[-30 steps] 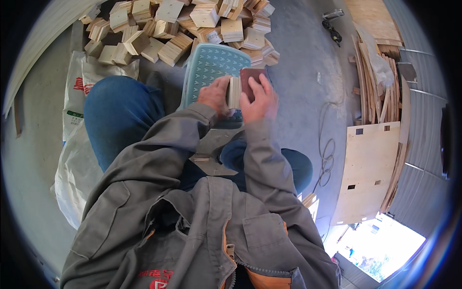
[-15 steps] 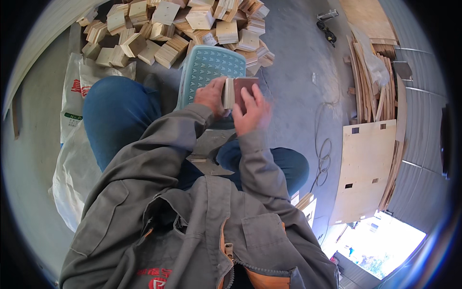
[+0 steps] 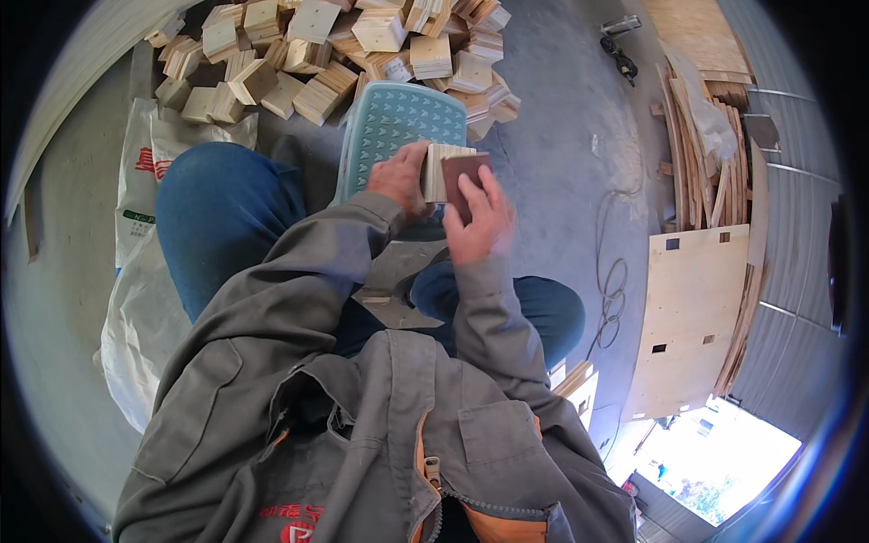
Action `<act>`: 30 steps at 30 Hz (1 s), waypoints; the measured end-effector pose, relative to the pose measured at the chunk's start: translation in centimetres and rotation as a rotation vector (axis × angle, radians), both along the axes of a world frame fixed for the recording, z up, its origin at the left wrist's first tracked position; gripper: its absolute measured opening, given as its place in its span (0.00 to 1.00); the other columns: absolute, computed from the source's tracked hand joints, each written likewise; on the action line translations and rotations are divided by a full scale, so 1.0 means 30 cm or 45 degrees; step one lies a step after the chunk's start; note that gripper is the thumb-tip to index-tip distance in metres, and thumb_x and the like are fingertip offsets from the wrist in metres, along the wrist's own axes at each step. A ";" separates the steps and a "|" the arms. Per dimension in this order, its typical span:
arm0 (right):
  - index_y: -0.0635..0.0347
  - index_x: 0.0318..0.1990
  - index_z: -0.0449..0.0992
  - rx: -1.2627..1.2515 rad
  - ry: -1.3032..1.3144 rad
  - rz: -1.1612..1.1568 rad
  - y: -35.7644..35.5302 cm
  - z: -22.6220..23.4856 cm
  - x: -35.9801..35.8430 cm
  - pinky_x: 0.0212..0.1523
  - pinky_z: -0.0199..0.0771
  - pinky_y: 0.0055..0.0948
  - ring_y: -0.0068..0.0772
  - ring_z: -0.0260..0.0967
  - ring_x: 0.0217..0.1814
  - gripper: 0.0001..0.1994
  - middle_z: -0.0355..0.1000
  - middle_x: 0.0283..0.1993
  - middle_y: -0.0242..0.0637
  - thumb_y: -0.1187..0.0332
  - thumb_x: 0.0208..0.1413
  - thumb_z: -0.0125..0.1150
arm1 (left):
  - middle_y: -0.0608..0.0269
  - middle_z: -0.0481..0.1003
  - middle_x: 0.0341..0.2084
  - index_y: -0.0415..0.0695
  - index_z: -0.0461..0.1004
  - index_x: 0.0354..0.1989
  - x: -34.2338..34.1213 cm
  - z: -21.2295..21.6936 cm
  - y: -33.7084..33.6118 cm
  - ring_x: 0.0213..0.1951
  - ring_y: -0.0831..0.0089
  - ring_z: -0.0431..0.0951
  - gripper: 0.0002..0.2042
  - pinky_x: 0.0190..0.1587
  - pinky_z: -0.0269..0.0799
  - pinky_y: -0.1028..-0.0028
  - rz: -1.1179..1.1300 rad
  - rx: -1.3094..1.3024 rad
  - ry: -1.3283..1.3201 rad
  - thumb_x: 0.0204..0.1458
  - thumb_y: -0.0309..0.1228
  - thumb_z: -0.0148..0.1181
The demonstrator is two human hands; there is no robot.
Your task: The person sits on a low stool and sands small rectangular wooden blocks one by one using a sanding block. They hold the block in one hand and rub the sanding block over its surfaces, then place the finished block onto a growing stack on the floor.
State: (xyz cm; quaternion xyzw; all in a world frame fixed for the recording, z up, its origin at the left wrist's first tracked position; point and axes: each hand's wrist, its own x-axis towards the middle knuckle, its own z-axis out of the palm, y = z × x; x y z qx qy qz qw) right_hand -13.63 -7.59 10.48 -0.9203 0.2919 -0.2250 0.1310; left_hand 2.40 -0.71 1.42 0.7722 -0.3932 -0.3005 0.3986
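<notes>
Your left hand [image 3: 401,178] has its grip curled in from the left around a pale plywood block [image 3: 435,172], fingers closed on its side, and that block sits in front of you over the near right part of the light-blue plastic stool [image 3: 407,113] (whether it rests there or is held clear, I cannot tell). The block's layered edge faces up toward you, with its ply lines running nearly straight away from your body. Against the block's right side stands a reddish-brown rectangular pad [image 3: 459,172], its long axis also pointing away from you, with the far end leaning a little to your left and the broad face turned up and to the right. Your right hand [image 3: 482,220] has its grip partly spread, the fingers laid over that face and the thumb near the pad's near left edge; I cannot tell whether it clamps the pad or only presses it. Past the stool, a heap of plywood blocks [image 3: 381,32] lies every which way on the concrete floor [image 3: 552,154]. To your left, beside your bent knee, lies a crumpled white sack [image 3: 145,317].
</notes>
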 end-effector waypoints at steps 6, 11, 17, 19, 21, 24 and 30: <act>0.45 0.57 0.85 0.015 0.071 -0.199 -0.165 -0.009 0.171 0.68 0.69 0.49 0.50 0.71 0.64 0.24 0.72 0.71 0.36 0.66 0.48 0.73 | 0.57 0.70 0.67 0.54 0.61 0.72 0.001 0.015 -0.001 0.68 0.54 0.72 0.49 0.67 0.65 0.53 -0.039 0.057 0.066 0.36 0.36 0.81; 0.45 0.58 0.85 -0.016 0.078 -0.210 -0.199 -0.018 0.187 0.68 0.69 0.49 0.51 0.71 0.64 0.25 0.72 0.71 0.37 0.65 0.49 0.74 | 0.58 0.69 0.67 0.54 0.61 0.73 0.002 -0.012 -0.014 0.68 0.55 0.71 0.49 0.67 0.64 0.54 -0.056 0.046 0.160 0.37 0.36 0.81; 0.49 0.60 0.83 -0.046 0.027 -0.101 -0.067 -0.021 0.010 0.68 0.68 0.49 0.53 0.69 0.65 0.27 0.69 0.73 0.42 0.67 0.49 0.74 | 0.58 0.70 0.67 0.54 0.61 0.72 0.002 0.031 -0.018 0.67 0.54 0.72 0.48 0.67 0.64 0.54 -0.075 0.132 0.080 0.37 0.35 0.79; 0.50 0.61 0.82 -0.007 0.043 -0.065 0.008 0.006 -0.052 0.67 0.69 0.49 0.54 0.69 0.66 0.27 0.68 0.74 0.43 0.68 0.49 0.74 | 0.57 0.70 0.67 0.54 0.61 0.72 0.002 0.014 -0.005 0.67 0.54 0.72 0.47 0.66 0.65 0.54 -0.039 0.074 0.020 0.38 0.35 0.78; 0.50 0.61 0.82 0.011 0.062 -0.043 0.060 0.014 -0.117 0.67 0.69 0.50 0.53 0.68 0.67 0.28 0.68 0.74 0.45 0.69 0.48 0.74 | 0.57 0.70 0.67 0.54 0.61 0.72 0.001 0.005 -0.010 0.67 0.54 0.72 0.46 0.66 0.65 0.53 -0.047 0.082 0.093 0.39 0.35 0.76; 0.50 0.61 0.82 0.033 0.045 -0.030 0.081 0.013 -0.149 0.67 0.69 0.50 0.54 0.68 0.67 0.28 0.68 0.74 0.45 0.69 0.47 0.75 | 0.56 0.70 0.67 0.54 0.62 0.72 -0.002 -0.008 -0.013 0.67 0.54 0.72 0.45 0.66 0.65 0.53 -0.036 0.068 0.138 0.40 0.35 0.76; 0.49 0.58 0.83 0.008 -0.009 -0.041 0.019 -0.005 -0.123 0.67 0.69 0.50 0.53 0.70 0.66 0.27 0.70 0.72 0.43 0.69 0.46 0.76 | 0.54 0.70 0.67 0.54 0.62 0.72 -0.010 -0.010 -0.012 0.68 0.53 0.72 0.45 0.66 0.65 0.52 0.004 0.011 0.102 0.41 0.36 0.76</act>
